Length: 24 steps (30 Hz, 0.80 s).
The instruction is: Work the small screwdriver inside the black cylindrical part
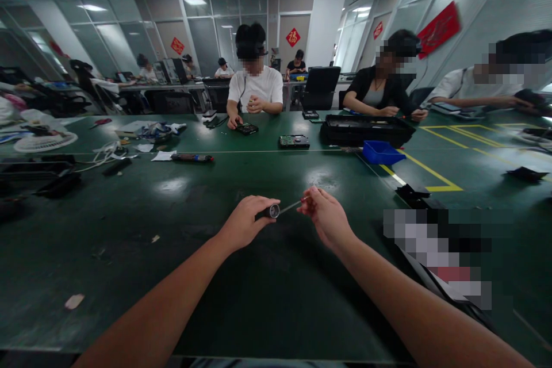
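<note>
My left hand (245, 219) grips a short black flashlight (273, 211) between thumb and fingers. Its round, silver-rimmed end faces me and to the right, with details inside too small to make out. In my right hand (324, 213) is a thin screwdriver (291, 206), pinched near a reddish part. The metal shaft slants down to the left, its tip at or very near the flashlight's rim; contact is unclear. Both hands are above the green table (267, 293).
A blue bin (382, 153) and black tray (366, 130) lie ahead to the right. Across the table, a person (255, 83) handles a hard drive (245, 128); another hard drive (294, 141) lies nearer. A dark tool (192, 157) is left, a blurred-out item (435, 253) right.
</note>
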Motion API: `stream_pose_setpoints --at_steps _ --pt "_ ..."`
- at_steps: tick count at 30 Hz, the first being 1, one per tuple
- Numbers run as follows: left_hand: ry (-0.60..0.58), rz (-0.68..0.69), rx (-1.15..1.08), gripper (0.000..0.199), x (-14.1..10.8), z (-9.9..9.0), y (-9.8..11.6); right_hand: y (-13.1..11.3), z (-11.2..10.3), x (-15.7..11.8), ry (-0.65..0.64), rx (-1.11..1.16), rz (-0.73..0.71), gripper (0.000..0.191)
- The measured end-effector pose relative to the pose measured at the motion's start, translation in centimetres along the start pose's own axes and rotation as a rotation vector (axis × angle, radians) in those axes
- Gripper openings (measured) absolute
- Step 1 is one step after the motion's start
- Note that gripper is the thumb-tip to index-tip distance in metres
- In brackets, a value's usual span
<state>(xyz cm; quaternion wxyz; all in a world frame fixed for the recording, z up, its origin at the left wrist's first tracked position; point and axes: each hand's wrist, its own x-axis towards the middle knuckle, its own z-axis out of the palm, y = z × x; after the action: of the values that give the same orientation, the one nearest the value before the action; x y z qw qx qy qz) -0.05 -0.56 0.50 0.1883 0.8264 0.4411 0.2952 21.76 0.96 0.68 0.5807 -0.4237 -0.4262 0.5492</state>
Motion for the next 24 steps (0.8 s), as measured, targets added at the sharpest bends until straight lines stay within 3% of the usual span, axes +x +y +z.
stream_pose_setpoints --at_steps 3,7,16,24 --pt "-0.007 0.008 0.034 0.041 0.2 0.0 0.0 -0.2 -0.1 0.1 0.039 -0.011 0.034 0.032" --pt "-0.017 -0.015 0.038 0.039 0.2 0.1 0.1 -0.3 -0.1 -0.1 0.103 -0.149 -0.117 0.031" --pt "-0.016 -0.047 0.020 0.039 -0.1 0.2 0.5 -0.9 0.0 -1.1 0.007 -0.399 -0.308 0.027" --pt "0.009 -0.097 0.006 0.041 -0.2 0.2 0.5 -1.2 0.1 -1.4 -0.024 -0.442 -0.339 0.024"
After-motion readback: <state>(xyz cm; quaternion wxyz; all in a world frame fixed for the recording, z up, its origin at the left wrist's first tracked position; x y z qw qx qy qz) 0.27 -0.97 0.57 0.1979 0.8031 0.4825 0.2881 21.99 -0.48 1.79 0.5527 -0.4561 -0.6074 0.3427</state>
